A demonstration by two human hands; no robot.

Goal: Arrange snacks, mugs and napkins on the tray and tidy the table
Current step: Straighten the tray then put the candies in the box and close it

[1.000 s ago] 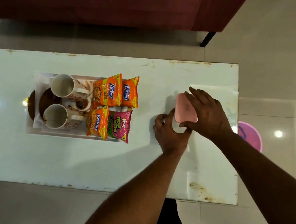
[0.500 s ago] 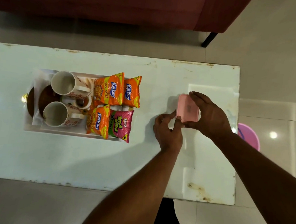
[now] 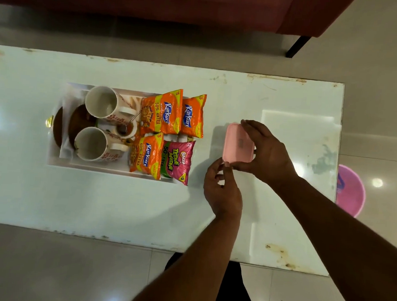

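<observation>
Mugs (image 3: 96, 124) lie left of snack packets (image 3: 168, 134) on tray (image 3: 55, 164).

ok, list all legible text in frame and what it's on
"Kurkure", "50% EXTRA", "5": large top orange packet
"Kurkure": smaller top orange packet
"Kurkure", "50% EXTRA": lower orange packet
"BINGO! TEDHE MEDHE", "50% FREE", "5": pink packet
Pink box mark: too blurred to read

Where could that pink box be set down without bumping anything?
The table is bare along the near edge in front of the tray, and at the right end beyond the hands. The tray itself is crowded with mugs and snack packets.
</observation>
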